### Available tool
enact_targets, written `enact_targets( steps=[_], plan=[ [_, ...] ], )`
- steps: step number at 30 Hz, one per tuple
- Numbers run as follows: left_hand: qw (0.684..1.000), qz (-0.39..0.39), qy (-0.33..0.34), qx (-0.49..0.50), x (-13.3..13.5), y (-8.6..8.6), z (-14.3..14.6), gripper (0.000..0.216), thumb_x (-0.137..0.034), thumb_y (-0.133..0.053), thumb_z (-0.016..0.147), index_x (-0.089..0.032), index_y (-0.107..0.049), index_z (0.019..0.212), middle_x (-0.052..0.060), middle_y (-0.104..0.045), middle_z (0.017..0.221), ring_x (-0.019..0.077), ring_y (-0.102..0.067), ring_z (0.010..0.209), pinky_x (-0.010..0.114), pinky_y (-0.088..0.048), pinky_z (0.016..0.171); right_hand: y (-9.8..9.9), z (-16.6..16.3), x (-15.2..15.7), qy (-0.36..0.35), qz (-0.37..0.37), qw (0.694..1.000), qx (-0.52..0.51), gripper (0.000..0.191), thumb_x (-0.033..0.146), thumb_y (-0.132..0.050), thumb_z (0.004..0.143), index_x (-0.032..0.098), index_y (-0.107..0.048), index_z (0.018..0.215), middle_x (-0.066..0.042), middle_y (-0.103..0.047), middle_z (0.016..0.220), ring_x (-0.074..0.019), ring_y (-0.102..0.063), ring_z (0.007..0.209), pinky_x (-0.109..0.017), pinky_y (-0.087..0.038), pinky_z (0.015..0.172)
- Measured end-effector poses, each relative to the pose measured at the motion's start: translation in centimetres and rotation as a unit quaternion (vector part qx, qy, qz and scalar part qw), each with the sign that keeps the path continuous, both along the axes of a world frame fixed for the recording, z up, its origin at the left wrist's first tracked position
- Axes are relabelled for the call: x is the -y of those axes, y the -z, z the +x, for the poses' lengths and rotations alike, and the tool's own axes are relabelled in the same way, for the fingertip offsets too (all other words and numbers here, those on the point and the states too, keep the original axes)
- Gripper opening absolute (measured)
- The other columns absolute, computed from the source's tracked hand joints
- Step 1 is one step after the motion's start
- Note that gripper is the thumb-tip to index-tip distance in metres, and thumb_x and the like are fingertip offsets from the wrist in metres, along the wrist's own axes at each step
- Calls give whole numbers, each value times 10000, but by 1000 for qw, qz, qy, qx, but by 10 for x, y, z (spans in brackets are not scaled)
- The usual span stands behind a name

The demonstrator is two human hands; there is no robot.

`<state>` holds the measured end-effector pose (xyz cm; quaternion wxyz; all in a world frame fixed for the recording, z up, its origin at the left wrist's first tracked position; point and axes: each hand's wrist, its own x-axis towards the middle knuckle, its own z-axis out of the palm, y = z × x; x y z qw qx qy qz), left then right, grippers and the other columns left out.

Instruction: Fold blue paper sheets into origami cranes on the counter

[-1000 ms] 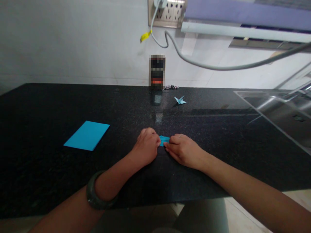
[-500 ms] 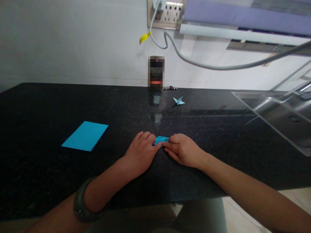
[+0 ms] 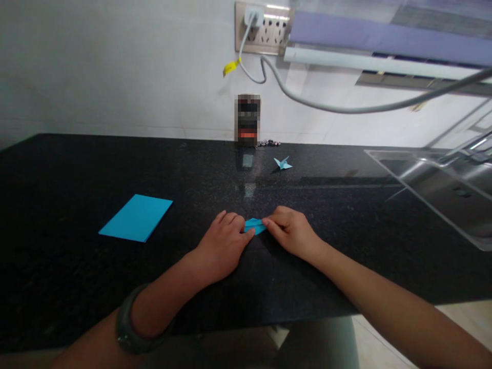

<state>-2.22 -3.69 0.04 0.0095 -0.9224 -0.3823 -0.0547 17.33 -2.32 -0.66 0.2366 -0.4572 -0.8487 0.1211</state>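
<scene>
A small piece of folded blue origami paper [image 3: 253,224] lies on the black countertop, between my two hands. My left hand [image 3: 225,238] pinches its left end, thumb along the near edge and fingers curled over it. At the right end, my right hand [image 3: 292,230] grips the tip between thumb and forefinger. Parts of the paper under the fingers are hidden. A flat stack of blue square paper [image 3: 136,218] rests to the left of my left hand. Farther back stands a finished pale-blue paper crane [image 3: 283,163].
A phone-like upright object [image 3: 248,119], blurred out, leans on the wall with a beaded string [image 3: 269,143] beside it. A grey cable [image 3: 326,106] hangs from the wall socket [image 3: 263,31]. At the right is a steel sink [image 3: 457,197]. The black countertop [image 3: 184,169] runs underneath.
My right hand has shifted its grip from pressing with spread fingers to pinching the right tip of the folded paper. My left hand stays in place. The view has tilted slightly upward.
</scene>
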Motion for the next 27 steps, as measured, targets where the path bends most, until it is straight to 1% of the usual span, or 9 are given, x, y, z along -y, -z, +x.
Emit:
enact_targets(
  steps=[2,4,6,9,13,16,19,22,27],
  plan=[
    [1000,2,3,0,1,1,3,331,-159,-384,836,-206,-603,1080,78,-549,892,214,-474,878,451,-341,914,1,-1,-7,60,-6,998,-29,154,255,-518,834,156,-622,781,-38,-533,739,-142,-514,714,-264,-410,663],
    [1000,1,6,12,1,2,5,329,-155,-394,832,-202,-602,1082,72,-556,892,211,-478,877,455,-332,930,2,-2,-12,53,-29,998,-5,133,279,-608,767,159,-612,825,-49,-527,805,-165,-511,776,-289,-418,704],
    [999,-15,0,32,1,2,8,317,-146,-393,832,-203,-620,1046,63,-565,870,205,-486,869,443,-345,921,3,-3,-12,36,-46,998,13,137,269,-629,747,160,-597,824,-53,-517,832,-173,-502,803,-303,-416,727],
    [994,-39,-46,88,-4,1,10,320,-145,-371,851,-176,-613,1058,67,-580,841,196,-504,845,384,-413,834,2,-4,-9,38,-62,997,9,97,216,-616,752,160,-563,813,-48,-512,826,-165,-494,792,-298,-412,724],
    [979,-40,-123,157,-12,1,8,341,-211,-408,859,-133,-541,1164,94,-586,941,203,-510,896,363,-434,799,-4,-4,-5,24,-97,995,6,98,151,-603,749,157,-553,833,-42,-538,818,-150,-501,763,-282,-408,705],
    [979,-78,-117,149,-13,3,7,312,-298,-517,807,-158,-597,1075,86,-569,956,216,-504,907,374,-432,803,-6,-3,-5,20,-119,993,5,196,127,-605,734,149,-571,926,-44,-560,823,-150,-514,760,-280,-409,699],
    [978,-103,-104,151,-12,4,8,256,-322,-604,736,-192,-637,954,67,-548,952,217,-490,896,374,-426,795,-6,-2,-5,9,-133,991,7,175,130,-605,729,159,-597,902,-30,-551,776,-145,-510,732,-269,-402,666],
    [973,-117,-109,164,-12,4,10,203,-300,-607,729,-188,-632,896,54,-558,914,209,-489,875,364,-417,781,-6,-1,-6,6,-143,989,-29,143,106,-596,721,170,-598,848,-9,-534,746,-127,-501,703,-252,-398,644],
    [959,-171,-127,185,-17,0,11,153,-240,-570,748,-199,-645,875,11,-586,755,169,-515,751,308,-407,678,-8,0,-7,-16,-114,987,-110,141,93,-571,738,179,-568,850,13,-512,749,-111,-503,713,-241,-410,665]
  ],
)
